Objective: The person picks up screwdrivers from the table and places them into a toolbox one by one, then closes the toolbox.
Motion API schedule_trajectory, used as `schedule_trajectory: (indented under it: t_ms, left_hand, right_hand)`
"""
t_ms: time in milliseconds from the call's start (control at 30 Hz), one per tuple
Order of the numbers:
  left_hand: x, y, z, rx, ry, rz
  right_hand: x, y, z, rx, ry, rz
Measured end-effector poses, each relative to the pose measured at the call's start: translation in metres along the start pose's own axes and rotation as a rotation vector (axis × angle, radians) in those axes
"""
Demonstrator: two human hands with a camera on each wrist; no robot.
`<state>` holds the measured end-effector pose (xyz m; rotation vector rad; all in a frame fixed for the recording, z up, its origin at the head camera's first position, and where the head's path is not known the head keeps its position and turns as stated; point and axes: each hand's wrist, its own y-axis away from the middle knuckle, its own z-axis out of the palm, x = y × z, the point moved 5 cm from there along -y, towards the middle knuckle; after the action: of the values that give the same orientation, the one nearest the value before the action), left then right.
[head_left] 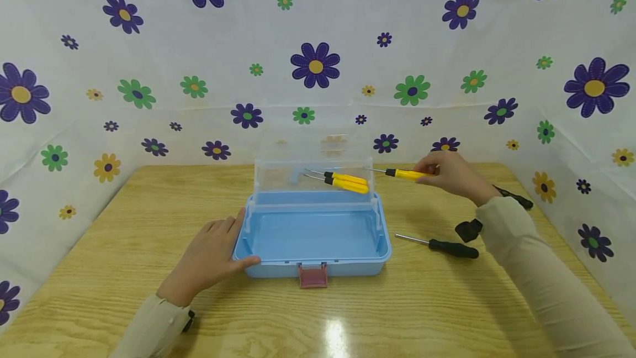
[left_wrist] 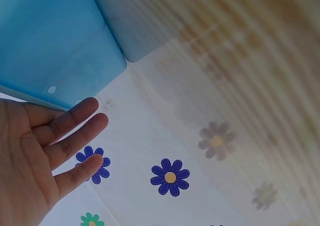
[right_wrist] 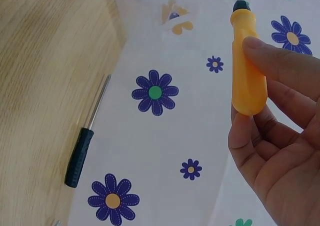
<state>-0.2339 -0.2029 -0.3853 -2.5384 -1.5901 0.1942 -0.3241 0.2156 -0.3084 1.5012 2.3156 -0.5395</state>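
Observation:
A light blue toolbox (head_left: pixel 313 269) with a pink latch (head_left: pixel 313 277) stands on the table, its clear lid (head_left: pixel 313 142) raised at the back. My left hand (head_left: pixel 211 256) rests against the box's left side, thumb along the front rim; in the left wrist view its fingers are extended beside the blue wall. Two yellow-handled screwdrivers (head_left: pixel 348 183) lie at the clear plastic part in the back of the box. To the right of them, my right hand (head_left: pixel 449 175) pinches another yellow-handled screwdriver (right_wrist: pixel 249 66) by its handle, above the table, shaft pointing left.
On the wooden table (head_left: pixel 149 203), a black-handled screwdriver (head_left: pixel 452 248) lies right of the box. A further dark-handled tool (head_left: pixel 517 198) lies beyond my right wrist, partly hidden. A white flowered cloth (head_left: pixel 318 26) hangs behind and at both sides.

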Motion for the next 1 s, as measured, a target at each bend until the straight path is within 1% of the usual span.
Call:
schedule_trajectory:
  t_ms: [167,433,600,700,833,1000]
  left_hand:
    - [0.000,0.001,-0.001,-0.002,0.003,-0.001]
    - [0.000,0.000,0.000,-0.005,0.015,-0.003]
    - [0.000,-0.001,0.002,-0.017,0.018,-0.009]
    - [0.000,-0.001,0.002,-0.012,0.016,-0.010]
    - [-0.001,-0.001,0.003,-0.011,0.012,-0.015]
    - [-0.001,-0.001,0.003,-0.023,0.014,-0.019]
  right_hand:
    - [-0.006,-0.004,0.005,0.002,0.002,-0.004]
    - [-0.016,-0.012,0.013,-0.017,-0.036,0.003]
    - [-0.020,-0.016,0.016,-0.021,-0.029,0.006]
    - [-0.023,-0.018,0.018,-0.029,-0.030,0.007]
    - [-0.027,-0.021,0.022,-0.036,-0.044,0.001]
    - [-0.031,-0.026,0.029,-0.030,-0.045,-0.009]
